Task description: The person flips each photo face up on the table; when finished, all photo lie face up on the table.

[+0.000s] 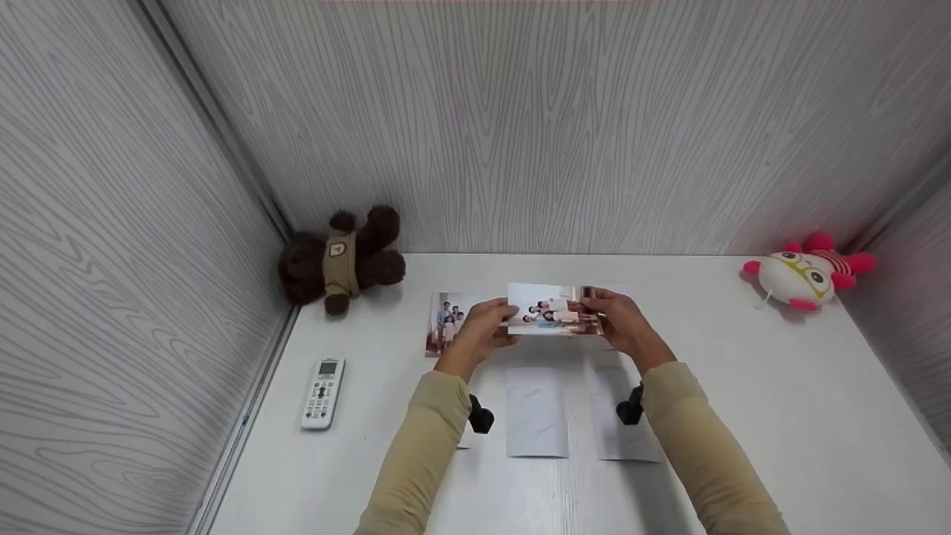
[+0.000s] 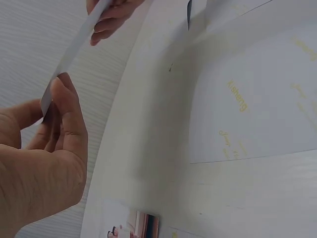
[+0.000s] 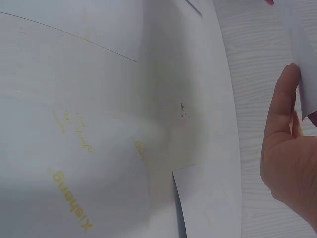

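Both hands hold up a family photo above the white table, turned sideways with its picture facing the head camera. My left hand pinches its left edge between thumb and fingers. The right hand grips the opposite edge. From the left wrist, the photo appears nearly edge-on. A second family photo lies face up beside the left hand, partly hidden by it. Below the hands lie a white sheet and another sheet, printed with faint yellow lettering; the right forearm partly covers the latter.
A white remote control lies on the table at left. A brown teddy bear lies in the back left corner, and a pink and white plush toy at the back right. Wood-grain panels wall in the table.
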{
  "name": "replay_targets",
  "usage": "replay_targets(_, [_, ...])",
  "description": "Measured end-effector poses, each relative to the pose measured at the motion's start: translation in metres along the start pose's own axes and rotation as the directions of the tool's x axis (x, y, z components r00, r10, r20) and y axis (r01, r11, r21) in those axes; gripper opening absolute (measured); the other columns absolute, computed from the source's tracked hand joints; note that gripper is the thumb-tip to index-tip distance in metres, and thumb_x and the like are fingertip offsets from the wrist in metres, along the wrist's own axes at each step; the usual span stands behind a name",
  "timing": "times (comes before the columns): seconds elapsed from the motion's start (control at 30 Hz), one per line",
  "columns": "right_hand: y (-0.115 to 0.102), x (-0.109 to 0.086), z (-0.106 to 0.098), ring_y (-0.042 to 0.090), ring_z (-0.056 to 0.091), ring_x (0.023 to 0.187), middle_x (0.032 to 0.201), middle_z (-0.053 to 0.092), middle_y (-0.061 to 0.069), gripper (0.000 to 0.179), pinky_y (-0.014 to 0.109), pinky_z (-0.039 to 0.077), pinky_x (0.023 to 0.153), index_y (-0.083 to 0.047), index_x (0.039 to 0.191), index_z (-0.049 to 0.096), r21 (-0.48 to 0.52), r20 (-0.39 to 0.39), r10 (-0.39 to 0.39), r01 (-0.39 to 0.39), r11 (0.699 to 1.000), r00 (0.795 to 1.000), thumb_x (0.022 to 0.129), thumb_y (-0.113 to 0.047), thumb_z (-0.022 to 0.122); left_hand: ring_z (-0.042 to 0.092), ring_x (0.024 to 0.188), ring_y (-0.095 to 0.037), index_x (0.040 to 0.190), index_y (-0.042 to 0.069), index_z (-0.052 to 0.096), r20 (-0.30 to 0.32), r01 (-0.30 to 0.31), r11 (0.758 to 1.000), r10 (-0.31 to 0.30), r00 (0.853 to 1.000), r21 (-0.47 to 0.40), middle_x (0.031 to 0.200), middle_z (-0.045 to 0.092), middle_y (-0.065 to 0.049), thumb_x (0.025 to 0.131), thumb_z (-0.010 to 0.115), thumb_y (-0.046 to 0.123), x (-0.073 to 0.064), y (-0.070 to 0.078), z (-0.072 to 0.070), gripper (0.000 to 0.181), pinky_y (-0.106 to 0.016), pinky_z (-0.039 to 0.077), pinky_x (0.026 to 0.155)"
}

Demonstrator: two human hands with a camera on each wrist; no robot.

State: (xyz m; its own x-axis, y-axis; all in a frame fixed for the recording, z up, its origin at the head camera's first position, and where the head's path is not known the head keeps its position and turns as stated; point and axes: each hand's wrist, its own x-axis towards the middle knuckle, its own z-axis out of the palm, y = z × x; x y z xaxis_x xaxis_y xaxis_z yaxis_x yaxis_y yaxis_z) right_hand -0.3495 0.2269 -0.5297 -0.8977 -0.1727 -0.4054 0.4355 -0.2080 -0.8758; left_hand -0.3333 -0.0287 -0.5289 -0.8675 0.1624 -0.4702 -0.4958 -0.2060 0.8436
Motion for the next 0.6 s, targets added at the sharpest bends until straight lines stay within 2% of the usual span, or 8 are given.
replay_targets(0.13, [0.001, -0.001, 0.0, 0.011, 0.074, 0.086, 0.095, 0.077, 0.0, 0.056, 0.026, 0.062, 0.073, -0.002, 0.158, 0.03, 0.028, 0.012, -0.013, 0.012, 1.0, 1.0, 0.106, -0.009, 0.05, 0.065, 0.071, -0.016, 0.151, 0.008, 0.046, 0.011, 0.0, 0.999, 0.001, 1.0, -0.038, 0.116, 0.059, -0.011, 0.1, 0.063, 0.018, 0.0, -0.002, 0.001, 0.055, -0.024, 0.056, 0.061])
replay_targets(0.23, [0.002, -0.001, 0.001, 0.013, 0.074, 0.087, 0.097, 0.076, 0.001, 0.055, 0.028, 0.062, 0.075, -0.002, 0.157, 0.031, 0.077, -0.008, -0.019, 0.02, 0.997, 1.0, 0.106, -0.008, 0.051, 0.066, 0.076, -0.017, 0.149, 0.01, 0.049, -0.017, -0.013, 0.989, 0.01, 1.0, -0.145, 0.116, 0.059, -0.011, 0.101, 0.063, 0.022, 0.0, -0.008, 0.005, 0.051, -0.025, 0.057, 0.064])
replay_targets(0.37, [0.003, -0.002, 0.007, 0.011, 0.071, 0.087, 0.099, 0.071, 0.0, 0.046, 0.025, 0.061, 0.074, -0.004, 0.149, 0.042, 0.147, -0.074, -0.026, 0.037, 0.988, 0.997, 0.104, -0.008, 0.054, 0.071, 0.098, -0.028, 0.142, 0.01, 0.054, -0.085, -0.05, 0.943, 0.023, 0.996, -0.329, 0.122, 0.062, -0.014, 0.101, 0.064, 0.029, -0.001, -0.016, 0.017, 0.046, -0.028, 0.06, 0.071])
replay_targets(0.47, [0.005, -0.001, 0.014, 0.01, 0.069, 0.086, 0.099, 0.068, 0.001, 0.036, 0.024, 0.059, 0.071, -0.005, 0.139, 0.048, 0.201, -0.117, -0.034, 0.057, 0.978, 0.993, 0.104, -0.007, 0.054, 0.067, 0.118, -0.036, 0.137, 0.009, 0.056, -0.112, -0.075, 0.909, 0.032, 0.993, -0.41, 0.126, 0.063, -0.018, 0.1, 0.065, 0.032, -0.001, -0.023, 0.03, 0.044, -0.031, 0.062, 0.077])
replay_targets(0.53, [0.007, -0.001, 0.019, 0.011, 0.069, 0.086, 0.099, 0.068, 0.002, 0.031, 0.024, 0.059, 0.07, -0.006, 0.135, 0.049, 0.232, -0.129, -0.037, 0.067, 0.97, 0.991, 0.104, -0.007, 0.053, 0.065, 0.122, -0.037, 0.133, 0.008, 0.057, -0.122, -0.087, 0.894, 0.036, 0.992, -0.44, 0.127, 0.064, -0.018, 0.1, 0.065, 0.03, 0.0, -0.029, 0.038, 0.04, -0.033, 0.062, 0.08])
replay_targets(0.6, [0.01, -0.001, 0.024, 0.012, 0.069, 0.086, 0.1, 0.068, 0.003, 0.029, 0.025, 0.059, 0.07, -0.006, 0.133, 0.05, 0.255, -0.13, -0.039, 0.071, 0.964, 0.991, 0.104, -0.006, 0.052, 0.068, 0.115, -0.035, 0.129, 0.006, 0.058, -0.138, -0.1, 0.883, 0.041, 0.99, -0.458, 0.125, 0.065, -0.018, 0.101, 0.064, 0.026, 0.0, -0.033, 0.046, 0.035, -0.033, 0.062, 0.081])
